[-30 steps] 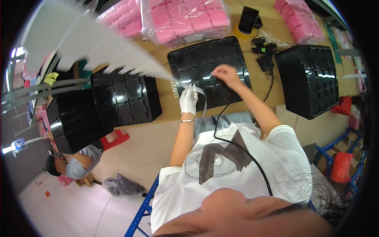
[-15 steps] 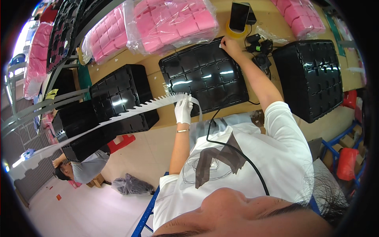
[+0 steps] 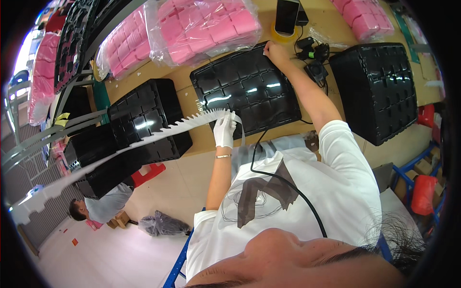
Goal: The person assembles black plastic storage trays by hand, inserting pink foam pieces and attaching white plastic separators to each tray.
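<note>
A black plastic tray stack (image 3: 240, 86) with a molded, glossy top lies on the table in front of me. My left hand (image 3: 224, 128), in a white glove, pinches a long white strip (image 3: 180, 126) with many small tabs along its edge. The strip runs far to the left, and a short end loops down right of the glove. At the far right corner of the black trays is my right hand (image 3: 276, 54), bare, its fingers curled closed against the edge. What those fingers hold, if anything, is hidden.
More black tray stacks stand left (image 3: 141, 115) and right (image 3: 377, 91). Pink trays in clear wrap (image 3: 204, 29) lie behind. A phone (image 3: 286, 17) rests by a yellow tape roll (image 3: 283, 36), near tangled black adapters (image 3: 314, 55). Another person (image 3: 103, 201) is at lower left.
My right hand's fingers have curled in more at the tray corner; the small white piece under them no longer shows. The view has shifted slightly. The other person's raised hand has left sight.
</note>
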`<state>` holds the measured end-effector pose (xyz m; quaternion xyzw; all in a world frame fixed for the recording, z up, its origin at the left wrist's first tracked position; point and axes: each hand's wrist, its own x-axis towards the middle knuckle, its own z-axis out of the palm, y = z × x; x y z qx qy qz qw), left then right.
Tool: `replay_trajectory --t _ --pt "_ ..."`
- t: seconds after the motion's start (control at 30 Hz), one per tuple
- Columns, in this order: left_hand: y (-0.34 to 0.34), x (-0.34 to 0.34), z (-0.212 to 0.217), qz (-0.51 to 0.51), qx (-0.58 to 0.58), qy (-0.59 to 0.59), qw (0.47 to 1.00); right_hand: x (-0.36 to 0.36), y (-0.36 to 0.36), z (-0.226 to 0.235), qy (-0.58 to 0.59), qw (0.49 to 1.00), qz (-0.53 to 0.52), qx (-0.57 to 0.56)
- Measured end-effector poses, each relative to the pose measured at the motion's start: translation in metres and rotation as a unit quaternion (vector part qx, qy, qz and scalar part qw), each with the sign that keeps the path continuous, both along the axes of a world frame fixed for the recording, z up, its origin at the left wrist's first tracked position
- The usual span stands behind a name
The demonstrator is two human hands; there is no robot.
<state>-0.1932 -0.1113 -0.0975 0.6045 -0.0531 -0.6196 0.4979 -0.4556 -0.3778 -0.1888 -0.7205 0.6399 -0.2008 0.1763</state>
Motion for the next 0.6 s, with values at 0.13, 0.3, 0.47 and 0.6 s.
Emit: replay_trajectory --t 0.13,0.3,0.47,0.6 --pt "0.002 0.003 -0.002 -0.014 0.000 -0.014 1.000 -0.012 0.021 0.001 -0.147 0.978 0.146 0.029" --pt "-0.003 -0.012 0.022 -0.026 -0.025 0.023 0.999 0.012 0.131 0.024 -0.661 0.678 0.004 0.322" --pt "-0.001 -0.026 0.015 -0.070 -0.036 0.060 0.995 0.048 0.217 0.060 -0.708 0.550 -0.020 0.442" --pt "0.002 -0.033 0.012 -0.121 -0.042 0.058 0.990 0.062 0.242 0.082 -0.531 0.764 -0.015 0.366"
